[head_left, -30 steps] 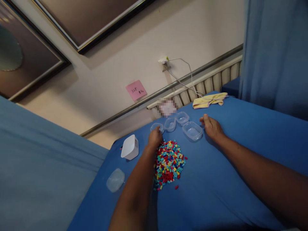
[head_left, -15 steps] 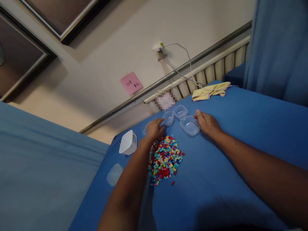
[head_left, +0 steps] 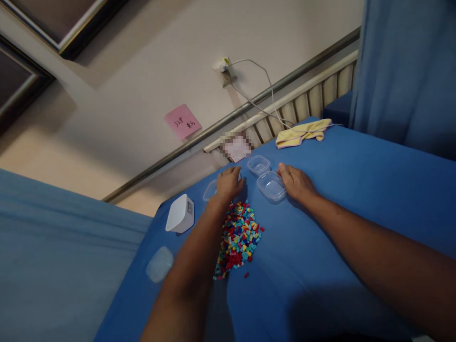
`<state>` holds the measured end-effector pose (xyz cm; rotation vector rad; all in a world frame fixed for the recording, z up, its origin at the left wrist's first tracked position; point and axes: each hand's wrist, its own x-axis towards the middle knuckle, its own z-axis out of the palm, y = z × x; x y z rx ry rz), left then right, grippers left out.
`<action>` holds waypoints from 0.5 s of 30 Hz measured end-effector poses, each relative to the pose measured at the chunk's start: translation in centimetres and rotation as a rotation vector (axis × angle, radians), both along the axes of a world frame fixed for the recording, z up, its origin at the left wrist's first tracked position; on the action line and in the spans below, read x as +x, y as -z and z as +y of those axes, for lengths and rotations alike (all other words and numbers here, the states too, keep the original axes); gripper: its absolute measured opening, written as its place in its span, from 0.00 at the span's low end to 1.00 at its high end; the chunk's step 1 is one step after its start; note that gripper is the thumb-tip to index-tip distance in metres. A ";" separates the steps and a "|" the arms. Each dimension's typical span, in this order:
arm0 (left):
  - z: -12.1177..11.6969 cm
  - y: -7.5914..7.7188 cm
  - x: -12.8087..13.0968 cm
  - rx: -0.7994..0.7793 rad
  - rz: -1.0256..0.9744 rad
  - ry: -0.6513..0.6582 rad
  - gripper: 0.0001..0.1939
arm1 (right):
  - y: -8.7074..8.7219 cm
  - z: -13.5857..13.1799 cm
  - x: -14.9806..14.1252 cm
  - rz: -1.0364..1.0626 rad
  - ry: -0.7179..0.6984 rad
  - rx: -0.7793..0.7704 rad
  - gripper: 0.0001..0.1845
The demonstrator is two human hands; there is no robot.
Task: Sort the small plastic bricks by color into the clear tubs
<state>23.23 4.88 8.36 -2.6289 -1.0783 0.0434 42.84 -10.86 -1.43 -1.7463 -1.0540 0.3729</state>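
Observation:
My right hand [head_left: 296,183] grips the right edge of a clear plastic container [head_left: 271,186], which stands on the blue-covered surface. Another clear container [head_left: 259,165] sits just behind it. My left hand [head_left: 230,184] is closed around a clear container that it mostly hides; only a bit of rim shows by the fingers. A further clear container [head_left: 210,190] is partly covered by my left wrist. Below my left hand lies a heap of small coloured building bricks [head_left: 239,237], its left side hidden by my forearm.
A white box [head_left: 181,213] and a translucent lid [head_left: 160,264] lie to the left. A yellow cloth [head_left: 302,133] rests at the back with a white cable [head_left: 272,97] over it. A railing and a wall with a pink note [head_left: 183,121] bound the far side.
My left hand has moved over the small clear container beside it and closed on it, shifting it slightly left. My right hand stays on its container. The whole view has shifted a little.

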 end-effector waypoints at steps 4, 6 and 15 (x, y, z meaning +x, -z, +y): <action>0.3 1.1 3.2 -0.117 -0.003 0.277 0.31 | 0.1 -0.1 0.1 -0.007 0.010 -0.001 0.35; 0.5 1.4 4.2 -0.163 0.059 0.315 0.31 | 0.1 -0.1 0.1 0.000 0.017 0.009 0.35; 1.3 -0.4 0.4 -0.164 0.028 0.250 0.28 | -0.1 -0.3 0.1 0.036 0.021 0.039 0.38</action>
